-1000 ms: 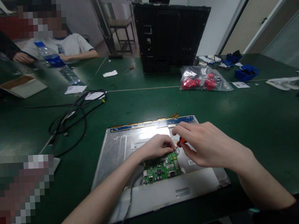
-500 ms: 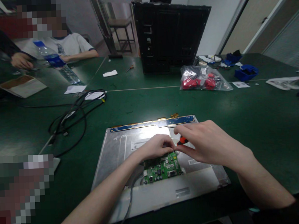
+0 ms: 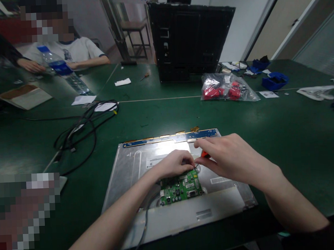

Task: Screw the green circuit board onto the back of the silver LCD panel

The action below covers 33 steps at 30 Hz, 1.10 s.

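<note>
A metal display panel (image 3: pixel 127 167) lies flat on the green table, with a blue circuit strip (image 3: pixel 170 138) along its far edge. On the panel sits a green circuit board (image 3: pixel 182 189). My left hand (image 3: pixel 176 163) has its fingers bent together at the board's far edge; what they pinch, if anything, is hidden. My right hand (image 3: pixel 226 155) is closed on an orange-red screwdriver (image 3: pixel 204 154), largely covered by the fingers. The tool's thin tip points at the board's far right corner, beside my left fingertips.
Black cables (image 3: pixel 92 124) lie left of the panel. Farther back are a water bottle (image 3: pixel 66 72), a bag of red parts (image 3: pixel 226 89), a blue container (image 3: pixel 275 81) and a standing black screen (image 3: pixel 192 42). A person (image 3: pixel 83 51) sits at the far left.
The screwdriver's orange-red part is more covered, and its thin shaft shows more. My right fingers have shifted slightly. A hand at the far left has moved a little to the right.
</note>
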Motion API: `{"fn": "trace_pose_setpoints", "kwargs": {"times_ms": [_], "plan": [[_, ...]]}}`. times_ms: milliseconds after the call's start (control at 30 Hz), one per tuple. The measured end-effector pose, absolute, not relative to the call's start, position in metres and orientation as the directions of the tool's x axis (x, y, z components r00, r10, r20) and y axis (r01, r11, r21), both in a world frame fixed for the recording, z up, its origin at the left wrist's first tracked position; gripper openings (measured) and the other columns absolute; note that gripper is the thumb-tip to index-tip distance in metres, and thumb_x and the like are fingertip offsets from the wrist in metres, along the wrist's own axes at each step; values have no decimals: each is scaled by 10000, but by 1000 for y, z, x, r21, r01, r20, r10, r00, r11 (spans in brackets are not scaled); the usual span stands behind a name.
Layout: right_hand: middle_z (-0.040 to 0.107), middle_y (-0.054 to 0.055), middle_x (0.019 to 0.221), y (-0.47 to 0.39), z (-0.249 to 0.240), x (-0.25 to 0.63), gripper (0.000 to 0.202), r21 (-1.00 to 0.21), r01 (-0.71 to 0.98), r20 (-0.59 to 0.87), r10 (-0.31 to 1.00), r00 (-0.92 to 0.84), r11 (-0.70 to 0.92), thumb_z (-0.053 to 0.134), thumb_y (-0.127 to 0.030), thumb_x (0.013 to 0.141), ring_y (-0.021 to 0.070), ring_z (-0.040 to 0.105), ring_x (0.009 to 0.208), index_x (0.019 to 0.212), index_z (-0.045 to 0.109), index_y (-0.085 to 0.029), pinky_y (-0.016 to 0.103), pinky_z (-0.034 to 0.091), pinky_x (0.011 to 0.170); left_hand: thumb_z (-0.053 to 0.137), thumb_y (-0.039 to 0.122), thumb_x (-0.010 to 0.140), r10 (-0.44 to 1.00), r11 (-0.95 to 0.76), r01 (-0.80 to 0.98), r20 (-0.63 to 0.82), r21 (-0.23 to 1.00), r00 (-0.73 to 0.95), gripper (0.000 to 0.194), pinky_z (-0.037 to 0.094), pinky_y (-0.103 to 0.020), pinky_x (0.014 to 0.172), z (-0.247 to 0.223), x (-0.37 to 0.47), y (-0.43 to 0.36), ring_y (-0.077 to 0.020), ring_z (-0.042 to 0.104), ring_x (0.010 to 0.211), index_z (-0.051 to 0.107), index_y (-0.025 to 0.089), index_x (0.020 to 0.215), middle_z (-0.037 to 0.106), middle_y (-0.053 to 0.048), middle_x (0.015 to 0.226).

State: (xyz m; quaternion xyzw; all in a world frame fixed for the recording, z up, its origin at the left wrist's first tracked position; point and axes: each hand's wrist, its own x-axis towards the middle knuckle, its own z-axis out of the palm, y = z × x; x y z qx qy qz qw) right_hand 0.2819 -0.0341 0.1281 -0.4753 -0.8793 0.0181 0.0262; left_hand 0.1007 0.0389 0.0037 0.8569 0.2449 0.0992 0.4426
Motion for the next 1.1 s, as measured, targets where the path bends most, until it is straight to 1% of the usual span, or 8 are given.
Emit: {"fn": "trace_pose_setpoints", "kwargs": {"times_ms": [100,233,367,533,767,867,967,1100], "plan": [[640,39,886,-35,130,282,155,-97,809,32,815,-579,579,505,-301,927,177,564,717,1009,542,-174,284,277,551,639,154,806,508,-477,340,-62,811,859,69,434,-223,655,2,100,39,-159,592,720,704,132,813,683,-15,765],[611,53,931,-36,131,282,159,-147,777,40,788,-614,612,496,-210,866,171,532,750,1015,528,-164,279,296,576,638,156,807,509,-457,331,-63,826,859,83,461,-239,700,1,100,38,-174,616,762,711,134,839,703,-29,802],[613,50,923,-36,131,282,173,-132,784,25,792,-609,607,462,-146,846,165,531,726,1008,519,-162,277,273,555,648,112,787,523,-461,344,-63,818,850,77,456,-233,698,2,100,38,-160,614,732,711,138,824,698,-15,790],[642,53,964,-35,128,281,173,-85,803,39,808,-588,589,478,-173,886,173,578,735,1053,519,-168,274,267,537,641,99,796,515,-467,328,-48,821,856,81,443,-231,697,1,100,38,-170,616,762,706,132,831,694,-18,798],[631,3,703,-34,127,279,204,-12,851,51,850,-524,525,542,-326,921,160,561,565,1042,516,-164,260,220,483,637,120,790,515,-461,327,-52,825,856,63,415,-224,639,3,100,39,-158,583,696,688,130,826,650,5,708],[634,13,787,-34,128,279,204,-49,830,55,832,-553,555,532,-319,918,165,571,631,1055,509,-169,267,244,503,643,127,784,510,-474,332,-53,816,858,54,411,-226,634,2,100,40,-163,584,706,694,132,798,654,0,719],[613,31,925,-35,128,281,177,-107,795,52,802,-595,597,506,-232,884,167,563,723,1051,504,-175,274,273,534,646,107,782,507,-478,322,-43,817,861,65,422,-224,654,1,100,40,-161,595,717,702,131,806,668,-5,746],[588,24,898,-35,126,282,126,-110,791,53,798,-600,602,478,-181,850,164,536,695,975,496,-179,280,260,531,650,103,791,518,-469,333,-51,818,854,59,429,-219,665,2,100,38,-152,600,711,702,126,806,674,-7,751]]}}
